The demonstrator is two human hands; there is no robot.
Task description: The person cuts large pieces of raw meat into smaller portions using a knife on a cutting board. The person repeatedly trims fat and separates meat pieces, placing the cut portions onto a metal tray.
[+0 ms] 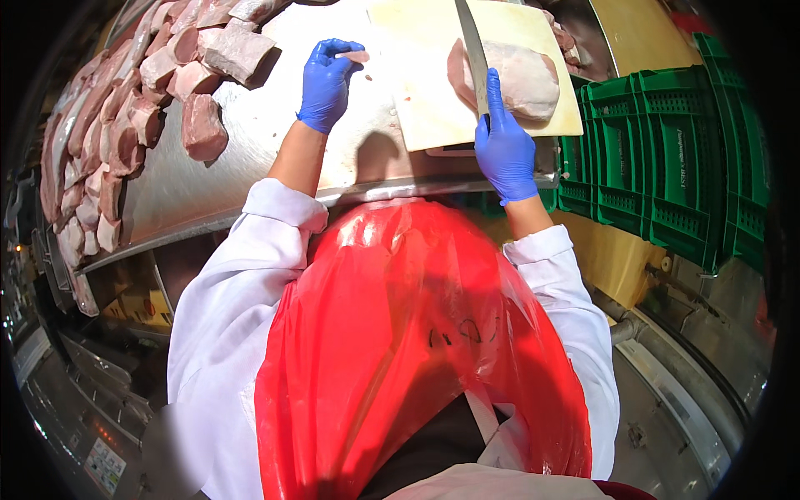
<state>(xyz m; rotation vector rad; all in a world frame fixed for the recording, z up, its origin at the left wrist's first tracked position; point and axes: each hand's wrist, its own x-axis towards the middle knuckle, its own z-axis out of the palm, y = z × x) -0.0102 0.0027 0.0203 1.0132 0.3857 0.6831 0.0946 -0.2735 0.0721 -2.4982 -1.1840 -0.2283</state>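
1. Well, my left hand (326, 82) pinches a cut-off scrap (357, 57).
2. My right hand (507, 157) grips the knife (472, 46) over meat (527, 82) on the board (423, 100).
3. Most seems uncut; under the knife, I can't tell.

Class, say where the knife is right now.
In the head view, the knife is at top, right of centre, in the right hand, crossing the left part of the pale meat on the cream cutting board.
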